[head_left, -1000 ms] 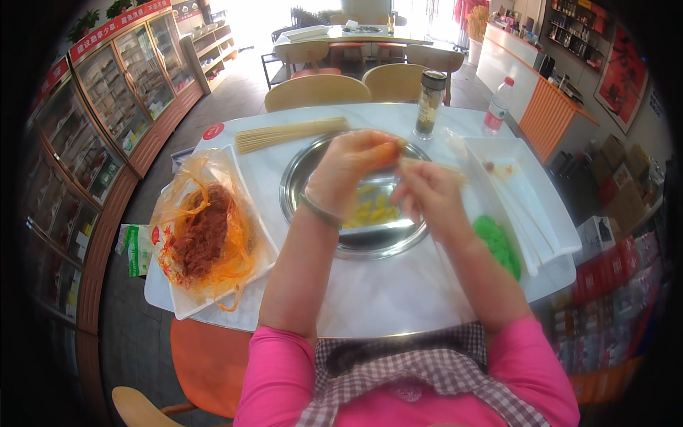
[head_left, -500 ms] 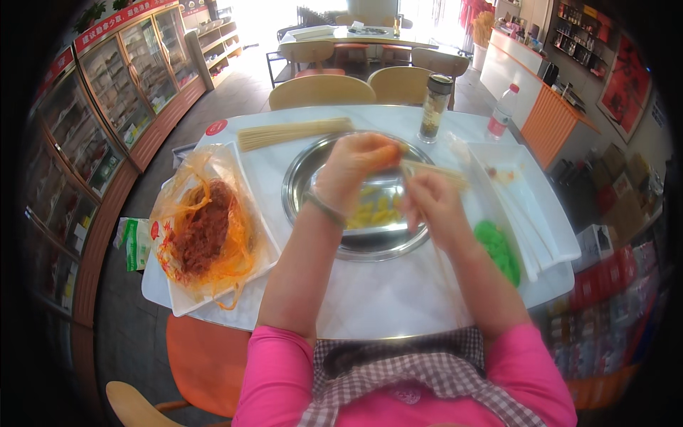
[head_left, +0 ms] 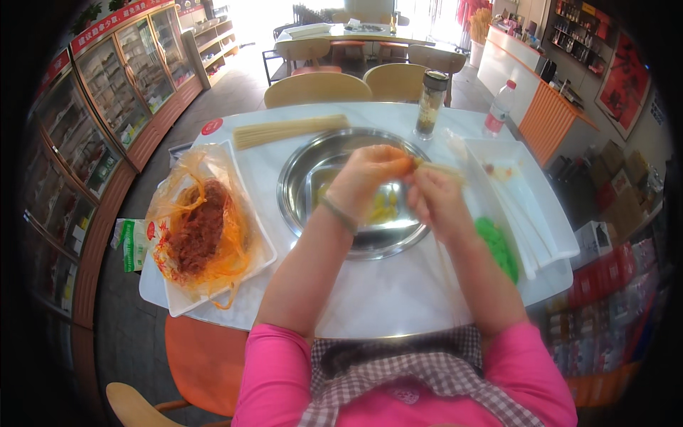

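Observation:
My left hand, its fingertips stained orange, pinches a small yellow-green piece above a round steel tray. Close against it, my right hand is closed on a thin bamboo skewer that slants down toward me; its tip is hidden between the fingers. In the steel tray sits a smaller rectangular dish with yellow-green pieces, partly covered by my left hand and wrist. To the left, an orange-tinted plastic bag of red minced-looking meat lies open on a white tray.
A bundle of bamboo skewers lies at the back left. More skewers rest behind my right hand. A tea bottle and a pink-labelled bottle stand at the back. Right are a white tray and something bright green.
Both hands have shifted slightly right and lower, and come together so the fingertips nearly meet. The left hand's piece is now at the right hand's fingers.

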### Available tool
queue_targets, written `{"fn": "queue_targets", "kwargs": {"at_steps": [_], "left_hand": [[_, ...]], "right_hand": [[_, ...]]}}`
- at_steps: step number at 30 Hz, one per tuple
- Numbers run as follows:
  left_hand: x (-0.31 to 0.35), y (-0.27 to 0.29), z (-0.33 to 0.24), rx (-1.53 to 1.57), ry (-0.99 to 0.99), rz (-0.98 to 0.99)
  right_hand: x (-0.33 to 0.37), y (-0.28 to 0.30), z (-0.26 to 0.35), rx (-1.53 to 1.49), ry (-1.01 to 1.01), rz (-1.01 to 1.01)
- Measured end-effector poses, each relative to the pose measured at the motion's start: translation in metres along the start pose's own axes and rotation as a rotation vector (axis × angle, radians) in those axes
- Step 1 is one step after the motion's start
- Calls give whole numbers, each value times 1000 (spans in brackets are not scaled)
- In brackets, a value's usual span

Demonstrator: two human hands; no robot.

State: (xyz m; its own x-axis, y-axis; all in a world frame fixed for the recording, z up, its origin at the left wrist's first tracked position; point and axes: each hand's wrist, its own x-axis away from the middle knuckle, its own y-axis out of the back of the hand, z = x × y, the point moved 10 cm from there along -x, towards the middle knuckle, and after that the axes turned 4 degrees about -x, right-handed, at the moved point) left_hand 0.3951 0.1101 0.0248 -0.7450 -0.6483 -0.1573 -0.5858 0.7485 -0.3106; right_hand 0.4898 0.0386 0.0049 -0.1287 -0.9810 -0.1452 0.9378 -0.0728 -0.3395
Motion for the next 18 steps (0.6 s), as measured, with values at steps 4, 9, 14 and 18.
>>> {"fn": "queue_targets", "kwargs": {"at_steps": [4,9,14,18], "left_hand": [[3,7,-13,-71,-48,-39],[6,-2,-27,-65,-88,-44],[6,21,-32,-140,-75,-201],[5,39,-37,-117,-124,-244]], "right_hand": [[7,-1,1,11,-50,-26],[12,7,11,41,-37,-52],[22,21,40,28,-28,-58],[37,54,82,238,-59,-103]]}}
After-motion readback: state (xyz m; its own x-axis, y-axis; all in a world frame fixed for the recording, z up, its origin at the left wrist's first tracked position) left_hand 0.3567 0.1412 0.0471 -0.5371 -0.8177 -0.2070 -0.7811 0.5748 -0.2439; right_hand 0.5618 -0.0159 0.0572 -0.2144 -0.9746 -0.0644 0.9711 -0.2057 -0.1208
